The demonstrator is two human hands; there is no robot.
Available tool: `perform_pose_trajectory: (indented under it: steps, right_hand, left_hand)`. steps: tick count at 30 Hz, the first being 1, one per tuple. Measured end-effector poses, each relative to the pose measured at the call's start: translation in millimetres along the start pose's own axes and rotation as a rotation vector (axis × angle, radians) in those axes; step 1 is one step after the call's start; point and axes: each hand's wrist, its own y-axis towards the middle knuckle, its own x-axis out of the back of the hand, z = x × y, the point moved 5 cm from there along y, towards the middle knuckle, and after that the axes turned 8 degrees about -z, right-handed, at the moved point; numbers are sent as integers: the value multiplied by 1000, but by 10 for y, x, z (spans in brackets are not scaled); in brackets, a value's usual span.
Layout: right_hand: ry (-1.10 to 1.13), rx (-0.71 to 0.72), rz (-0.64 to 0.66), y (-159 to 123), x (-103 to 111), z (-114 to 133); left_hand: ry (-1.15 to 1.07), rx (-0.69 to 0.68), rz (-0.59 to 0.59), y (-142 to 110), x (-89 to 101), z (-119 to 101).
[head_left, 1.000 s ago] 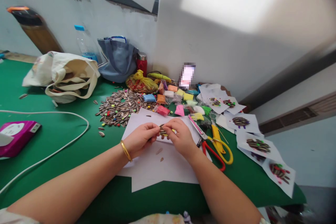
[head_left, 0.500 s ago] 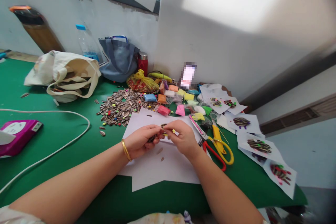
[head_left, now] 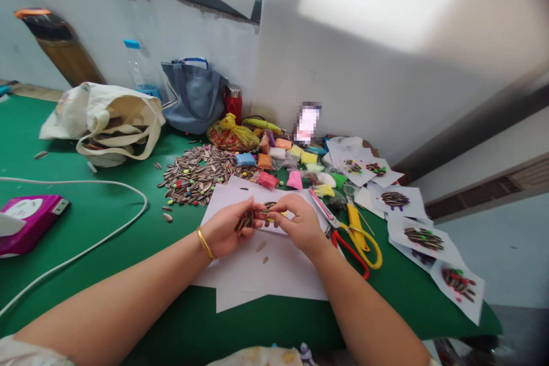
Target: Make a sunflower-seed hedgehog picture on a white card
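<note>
Left hand: striped seeds cupped in palm, under curled fingers. Right hand: thumb and index pinching one seed at the tips

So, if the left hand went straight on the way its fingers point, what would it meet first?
Most likely the right hand, close in front of the left hand, though one view leaves their exact depth unclear.

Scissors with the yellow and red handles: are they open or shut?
Open: the scissors' yellow and red handles are spread well apart, with a gap between them.
</note>
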Motion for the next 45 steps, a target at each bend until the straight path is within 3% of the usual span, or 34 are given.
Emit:
perform_pose_trajectory:
  steps: [3, 7, 14, 20, 25, 28, 33, 36, 40, 45]
  right_hand:
    - [29, 56, -52, -29, -20, 54]
    - [-70, 133, 31, -63, -114, 93]
    - [-234, 113, 117, -66, -166, 45]
    - [-216, 138, 243, -80, -189, 89]
    - [-135, 27, 227, -41, -53, -23]
    - [-47, -25, 287, -37, -18, -66]
    - [-1, -66, 348, -19, 42, -65]
    - [-31, -114, 307, 16, 130, -149]
    - [-263, -213, 97, 76, 317, -409]
    - [-506, -292, 157, 68, 261, -619]
  left_hand:
    - [-118, 88, 47, -6, -19, 25]
    - [-170, 155, 186, -43, -92, 39]
    - [-93, 223, 268, -83, -132, 117]
    - [-11, 244, 284, -112, -145, 161]
    - [289, 66, 174, -89, -97, 113]
    - [477, -47, 120, -76, -77, 96]
    - [595, -128, 83, -50, -63, 83]
    - [564, -164, 18, -20, -40, 39]
    - [377, -268, -180, 29, 58, -94]
    - [194, -275, -235, 93, 139, -148]
